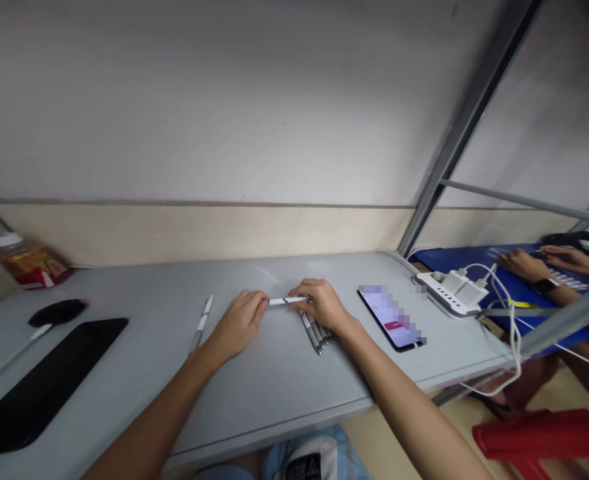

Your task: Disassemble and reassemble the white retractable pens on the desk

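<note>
A white pen is held level between my two hands just above the grey table. My left hand pinches its left end with curled fingers. My right hand grips its right end. Under my right hand several grey pens lie bunched together on the table. One single pen lies apart, left of my left hand.
A lit phone lies right of my right hand, a black tablet and black mouse at the left, a jar far left. A white power strip with chargers sits at the right edge. Another person's hands work on a blue table.
</note>
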Available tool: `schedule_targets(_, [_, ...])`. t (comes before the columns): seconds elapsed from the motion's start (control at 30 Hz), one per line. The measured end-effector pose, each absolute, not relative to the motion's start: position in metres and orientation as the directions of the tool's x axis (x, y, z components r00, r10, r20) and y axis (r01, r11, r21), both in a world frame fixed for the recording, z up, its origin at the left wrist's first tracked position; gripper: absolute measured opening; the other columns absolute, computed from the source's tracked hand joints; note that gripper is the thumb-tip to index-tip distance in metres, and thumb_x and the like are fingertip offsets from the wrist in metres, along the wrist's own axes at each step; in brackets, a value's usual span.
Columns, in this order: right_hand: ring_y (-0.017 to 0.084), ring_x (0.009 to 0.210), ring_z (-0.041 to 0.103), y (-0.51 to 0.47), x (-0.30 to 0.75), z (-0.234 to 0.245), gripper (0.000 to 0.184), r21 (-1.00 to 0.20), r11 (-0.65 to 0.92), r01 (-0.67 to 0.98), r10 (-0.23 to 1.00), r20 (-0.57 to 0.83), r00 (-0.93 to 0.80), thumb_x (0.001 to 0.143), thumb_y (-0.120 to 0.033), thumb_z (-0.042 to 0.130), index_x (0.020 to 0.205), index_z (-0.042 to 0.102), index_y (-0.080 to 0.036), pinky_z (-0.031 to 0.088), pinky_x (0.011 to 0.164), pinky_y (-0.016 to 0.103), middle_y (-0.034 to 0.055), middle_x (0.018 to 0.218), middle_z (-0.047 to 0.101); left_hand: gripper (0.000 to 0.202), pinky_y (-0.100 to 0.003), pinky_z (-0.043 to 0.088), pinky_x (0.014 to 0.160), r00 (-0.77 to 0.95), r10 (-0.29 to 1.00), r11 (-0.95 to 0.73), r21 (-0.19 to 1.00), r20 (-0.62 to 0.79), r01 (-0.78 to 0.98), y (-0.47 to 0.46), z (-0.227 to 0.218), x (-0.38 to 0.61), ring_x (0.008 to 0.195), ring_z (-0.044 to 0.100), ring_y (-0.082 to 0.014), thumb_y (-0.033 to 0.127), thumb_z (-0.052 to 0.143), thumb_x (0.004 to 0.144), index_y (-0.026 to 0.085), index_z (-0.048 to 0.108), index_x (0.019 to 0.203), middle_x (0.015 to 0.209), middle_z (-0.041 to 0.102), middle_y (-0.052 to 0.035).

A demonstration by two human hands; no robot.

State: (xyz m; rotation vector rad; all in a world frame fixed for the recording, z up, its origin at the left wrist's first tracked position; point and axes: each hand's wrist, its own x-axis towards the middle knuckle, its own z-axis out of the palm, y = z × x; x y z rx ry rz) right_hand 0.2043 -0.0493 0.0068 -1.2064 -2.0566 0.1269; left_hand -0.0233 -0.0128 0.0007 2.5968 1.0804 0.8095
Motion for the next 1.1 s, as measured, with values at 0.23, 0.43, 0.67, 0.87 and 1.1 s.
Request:
schedule_targets(0.23, [0.014, 0.077, 0.062, -0.053, 0.202, 0.009, 0.017, -0.589, 0.553, 0.589, 0.818, 0.518, -0.251, 0.084, -0.030, 0.066, 0.097, 0.072, -0.021, 0.041, 0.070, 0.022, 0.0038, 0.091, 0.072, 0.027, -0.034, 0.042, 0.079, 0.598, 0.679, -0.734, 0.399, 0.427, 0.549, -0.012, -0.001, -0.025, 0.084, 0.051, -0.0187, 0.033, 0.033, 0.097, 0.020, 0.055, 0.093, 0.085, 0.055, -0.0031])
schedule_targets(0.43, [0.012, 0.068, 0.058, -0.056, 0.198, 0.012, 0.023, -0.675, 0.503, 0.540, 0.859, 0.460, -0.224, 0.084, -0.038, 0.064, 0.092, 0.073, -0.019, 0.039, 0.063, 0.022, 0.0016, 0.080, 0.071, 0.027, -0.033, 0.042, 0.079, 0.613, 0.655, -0.756, 0.381, 0.442, 0.532, -0.013, 0.003, -0.024, 0.084, 0.050, -0.0188, 0.032, 0.032, 0.097, 0.020, 0.055, 0.093, 0.085, 0.056, -0.0029])
schedule_targets(0.67, [0.010, 0.053, 0.043, -0.059, 0.198, 0.018, 0.037, -0.765, 0.395, 0.509, 0.919, 0.338, -0.205, 0.089, -0.048, 0.052, 0.080, 0.068, -0.016, 0.032, 0.052, 0.022, -0.0032, 0.057, 0.050, 0.025, -0.033, 0.040, 0.079, 0.615, 0.634, -0.772, 0.340, 0.469, 0.537, -0.014, 0.008, -0.025, 0.086, 0.050, -0.0188, 0.030, 0.032, 0.097, 0.020, 0.055, 0.093, 0.086, 0.057, -0.0030])
schedule_targets(0.87, [0.009, 0.057, 0.047, -0.059, 0.201, 0.019, 0.028, -0.791, 0.407, 0.457, 0.913, 0.367, -0.180, 0.079, -0.034, 0.066, 0.102, 0.061, -0.020, 0.035, 0.055, 0.021, -0.0036, 0.070, 0.055, 0.026, -0.033, 0.040, 0.078, 0.594, 0.654, -0.753, 0.326, 0.468, 0.572, -0.010, 0.006, -0.029, 0.085, 0.050, -0.0192, 0.031, 0.032, 0.097, 0.020, 0.054, 0.092, 0.085, 0.057, -0.0028])
schedule_targets(1.1, [0.010, 0.052, 0.046, -0.060, 0.200, 0.020, 0.032, -0.835, 0.335, 0.437, 0.942, 0.288, -0.172, 0.088, -0.047, 0.053, 0.097, 0.062, -0.017, 0.035, 0.052, 0.022, -0.0030, 0.060, 0.054, 0.026, -0.033, 0.040, 0.078, 0.598, 0.655, -0.754, 0.339, 0.463, 0.563, -0.012, 0.008, -0.028, 0.085, 0.049, -0.0188, 0.031, 0.032, 0.097, 0.019, 0.054, 0.092, 0.086, 0.057, -0.0031])
